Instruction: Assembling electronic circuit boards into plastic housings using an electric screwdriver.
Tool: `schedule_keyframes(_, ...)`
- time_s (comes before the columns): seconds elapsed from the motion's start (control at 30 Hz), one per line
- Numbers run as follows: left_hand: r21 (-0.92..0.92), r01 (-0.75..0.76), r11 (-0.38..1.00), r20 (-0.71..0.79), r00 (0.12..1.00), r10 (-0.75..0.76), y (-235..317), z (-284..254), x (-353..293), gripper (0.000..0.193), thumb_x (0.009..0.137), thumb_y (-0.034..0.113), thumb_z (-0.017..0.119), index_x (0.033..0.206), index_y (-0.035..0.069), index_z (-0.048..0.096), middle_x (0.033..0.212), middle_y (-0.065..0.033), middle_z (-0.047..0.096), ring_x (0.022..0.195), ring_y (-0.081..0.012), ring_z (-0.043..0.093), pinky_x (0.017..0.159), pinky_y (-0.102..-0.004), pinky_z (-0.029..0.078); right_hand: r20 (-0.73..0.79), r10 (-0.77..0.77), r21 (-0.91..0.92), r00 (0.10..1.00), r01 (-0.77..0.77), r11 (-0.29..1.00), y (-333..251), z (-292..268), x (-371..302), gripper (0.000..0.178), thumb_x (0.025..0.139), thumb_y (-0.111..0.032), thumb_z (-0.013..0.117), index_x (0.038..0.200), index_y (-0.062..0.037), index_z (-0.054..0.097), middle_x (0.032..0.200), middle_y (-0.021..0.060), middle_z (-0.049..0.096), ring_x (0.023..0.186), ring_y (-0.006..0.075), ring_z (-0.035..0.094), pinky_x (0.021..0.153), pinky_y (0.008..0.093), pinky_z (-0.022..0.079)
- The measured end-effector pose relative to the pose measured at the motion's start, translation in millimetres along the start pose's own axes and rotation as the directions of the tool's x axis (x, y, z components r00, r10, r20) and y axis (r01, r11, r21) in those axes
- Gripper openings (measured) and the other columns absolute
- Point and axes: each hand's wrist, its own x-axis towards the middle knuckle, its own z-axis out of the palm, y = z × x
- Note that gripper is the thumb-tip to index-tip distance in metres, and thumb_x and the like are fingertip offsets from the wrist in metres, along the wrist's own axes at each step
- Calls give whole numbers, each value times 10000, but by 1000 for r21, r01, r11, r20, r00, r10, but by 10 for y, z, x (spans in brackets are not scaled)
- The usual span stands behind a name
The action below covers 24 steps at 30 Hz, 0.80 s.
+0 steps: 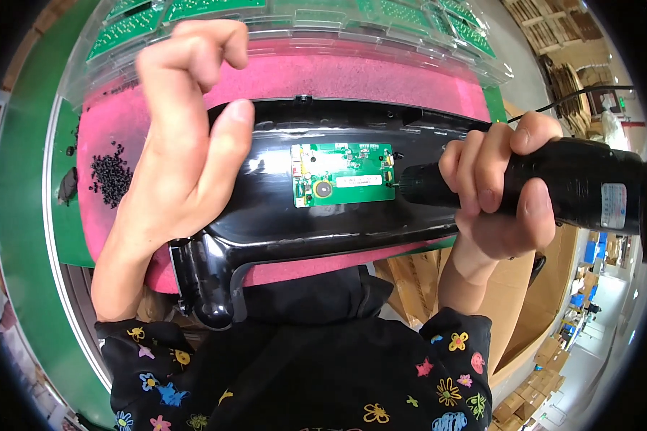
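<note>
Clear trays of green boards are lining the desk's far edge; a dark lump is lying near its left edge. Pallets and boxes are standing beyond its right edge.

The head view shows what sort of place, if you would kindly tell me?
Likely an electronics assembly area, perhaps in a factory: a circuit board sits in a black shell, small black parts lie heaped on a pink mat, and other boards lie in a clear tray.

R fingers round blk driver, nose at grn PCB.
</note>
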Motion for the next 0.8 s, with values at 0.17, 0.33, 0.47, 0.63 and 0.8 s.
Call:
schedule_keyframes(0.17,356,108,928,260,943,-210,83,-76,88,224,857,-48,554,1075,-11,516,1084,-144,555,1048,-298,551,974,-360,412,82,-6,-1,997,6,1000,3,-52,1,392,854,-335,649,1087,-94,446,636,-20,479,486,92,424,524,261,355)
schedule_keyframes(0.33,364,199,910,284,907,-312,84,-36,58,243,868,-4,593,1110,-8,567,1064,-149,585,1050,-328,590,957,-379,456,70,7,21,998,-9,1000,13,-44,30,385,853,-284,658,1095,-68,451,634,-3,482,482,98,424,502,269,363)
schedule_keyframes(0.47,421,178,889,295,900,-320,95,-46,24,303,877,27,606,1177,10,565,1097,-160,598,1090,-350,588,943,-404,462,69,-3,88,998,-3,996,31,-96,73,371,858,-243,644,1102,-48,444,617,18,473,471,111,424,473,275,365)
schedule_keyframes(0.63,429,153,890,299,906,-300,88,-23,12,337,872,45,612,1203,28,551,1072,-165,599,1043,-373,581,899,-424,468,96,3,39,995,-7,999,-11,-112,44,351,875,-296,627,1085,-80,448,635,-3,477,486,102,424,520,274,358)
schedule_keyframes(0.8,448,139,883,306,904,-297,100,-21,14,363,859,49,629,1212,32,547,1059,-167,600,1030,-378,580,889,-433,468,165,-5,37,986,-1,999,-13,-162,50,347,876,-297,624,1088,-83,452,634,-7,478,475,97,418,507,265,356)
